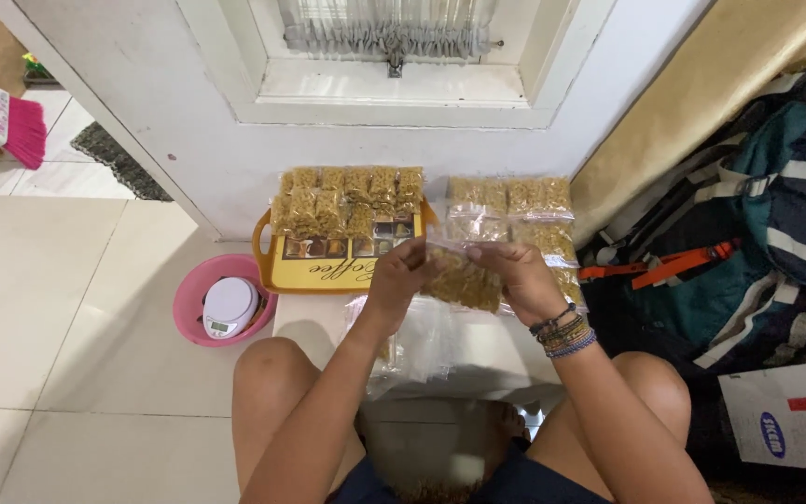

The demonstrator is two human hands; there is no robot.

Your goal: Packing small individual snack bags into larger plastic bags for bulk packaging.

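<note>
While we pinch a clear snack bag (462, 280) by its top with left hand (399, 275) and right hand (521, 277), fingers closed on it, it hangs just right of the yellow tray (319, 271); filled packets (347, 201) rest on that tray.

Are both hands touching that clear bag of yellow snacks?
Touching. In the head view, the left hand and right hand each pinch the top edge of the bag of yellow snacks.

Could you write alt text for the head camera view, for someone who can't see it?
Seated on a tiled floor, a person's left hand and right hand hold a clear plastic bag of yellow-brown snack. Beyond, more filled bags sit on a yellow rectangular tray; a white kitchen scale rests in a pink round basin.
</note>
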